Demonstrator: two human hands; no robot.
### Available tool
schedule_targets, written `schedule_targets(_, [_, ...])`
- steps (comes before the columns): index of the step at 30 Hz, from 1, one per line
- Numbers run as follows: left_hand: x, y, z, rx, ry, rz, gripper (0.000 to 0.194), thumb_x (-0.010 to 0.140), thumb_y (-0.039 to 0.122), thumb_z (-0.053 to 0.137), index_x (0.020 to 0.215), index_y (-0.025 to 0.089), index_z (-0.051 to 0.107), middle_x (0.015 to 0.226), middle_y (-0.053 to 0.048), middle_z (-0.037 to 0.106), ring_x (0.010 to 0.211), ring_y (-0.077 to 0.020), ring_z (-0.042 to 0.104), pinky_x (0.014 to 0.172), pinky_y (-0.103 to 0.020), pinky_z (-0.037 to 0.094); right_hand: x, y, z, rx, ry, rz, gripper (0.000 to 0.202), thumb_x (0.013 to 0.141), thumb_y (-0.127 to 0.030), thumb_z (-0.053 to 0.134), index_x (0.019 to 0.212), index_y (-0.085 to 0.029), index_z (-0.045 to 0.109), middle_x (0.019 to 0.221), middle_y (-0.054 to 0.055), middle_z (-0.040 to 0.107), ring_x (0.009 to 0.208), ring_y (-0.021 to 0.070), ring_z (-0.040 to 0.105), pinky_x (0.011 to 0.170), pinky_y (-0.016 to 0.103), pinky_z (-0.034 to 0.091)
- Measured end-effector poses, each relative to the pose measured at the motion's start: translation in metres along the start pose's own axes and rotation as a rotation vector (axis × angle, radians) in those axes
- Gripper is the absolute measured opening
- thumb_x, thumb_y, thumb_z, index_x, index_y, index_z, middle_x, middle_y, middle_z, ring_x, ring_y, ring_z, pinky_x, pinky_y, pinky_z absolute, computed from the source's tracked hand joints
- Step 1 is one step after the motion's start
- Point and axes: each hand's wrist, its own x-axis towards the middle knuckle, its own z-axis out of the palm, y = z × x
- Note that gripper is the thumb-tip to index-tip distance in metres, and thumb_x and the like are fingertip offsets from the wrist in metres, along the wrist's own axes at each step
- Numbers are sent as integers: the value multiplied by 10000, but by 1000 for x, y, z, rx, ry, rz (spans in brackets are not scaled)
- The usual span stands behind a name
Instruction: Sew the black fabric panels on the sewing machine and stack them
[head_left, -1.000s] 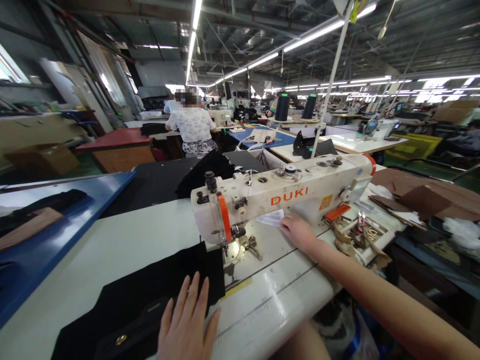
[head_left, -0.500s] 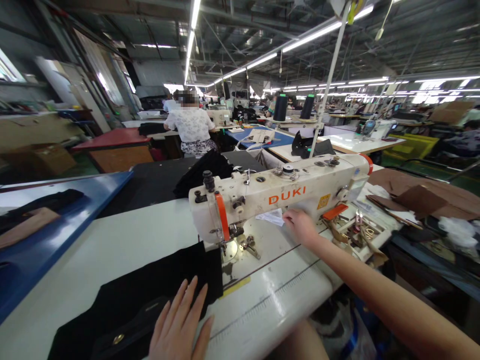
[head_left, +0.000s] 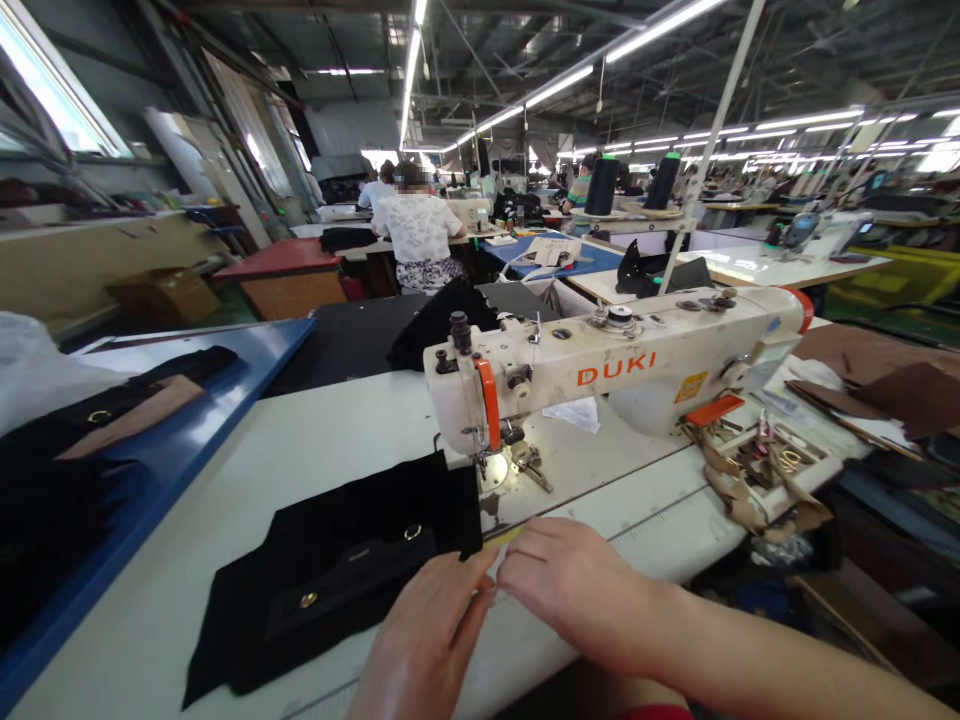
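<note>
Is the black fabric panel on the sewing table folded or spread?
Spread: the panel lies flat, two gold-coloured fittings facing up.

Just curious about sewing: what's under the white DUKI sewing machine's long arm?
Under the white sewing machine's long arm, a thin white sheet shows; whatever lies farther back is hidden by the arm.

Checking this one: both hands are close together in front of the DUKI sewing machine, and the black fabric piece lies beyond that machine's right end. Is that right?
Not quite: the black fabric piece lies at the left, needle end of the DUKI sewing machine, as the head view shows. The left hand and right hand are indeed close together in front.
</note>
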Motion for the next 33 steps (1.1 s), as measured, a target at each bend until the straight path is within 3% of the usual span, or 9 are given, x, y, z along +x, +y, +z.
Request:
schedule_targets(3, [6,-24,-14,0,-13,50,241,992,251,413,968,204,648,870,-18,717,838,-167,680,865,-308,539,11,9,13,68,143,34,154,965,-173,472,926,-157,620,859,52,651,805,182,553,766,299,458])
schedule_targets(6, [19,-53,-15,52,28,77,211,975,209,448,959,168,654,884,-42,714,848,-182,667,913,-369,518,19,14,28,154,286,153,203,976,-182,447,1019,-137,640,948,79,671,884,185,573,827,301,477])
schedule_targets(8, [27,-70,-6,69,26,96,209,970,188,454,975,147,659,925,-67,713,889,-196,656,907,-386,518,22,13,40,170,272,133,219,967,-186,457,1076,-129,639,1050,94,672,983,195,574,914,316,466])
schedule_targets(11, [33,-85,16,47,-59,138,259,973,171,423,925,153,677,952,-77,710,931,-204,643,848,-361,540,20,12,56,129,137,58,282,945,-256,521,1168,-110,614,1237,120,622,1171,230,521,1039,354,405])
schedule_targets(16, [30,-88,39,32,-174,149,284,955,118,418,840,175,671,853,-44,698,821,-172,641,734,-291,550,12,21,64,111,2,77,340,965,-270,485,1241,-97,582,1316,120,582,1262,226,471,1090,354,361])
schedule_targets(33, [29,-77,44,81,-251,164,277,912,45,383,942,148,638,938,-78,673,897,-206,614,825,-337,540,10,26,62,132,4,76,347,960,-265,489,1250,-92,569,1329,123,570,1267,221,459,1092,364,352])
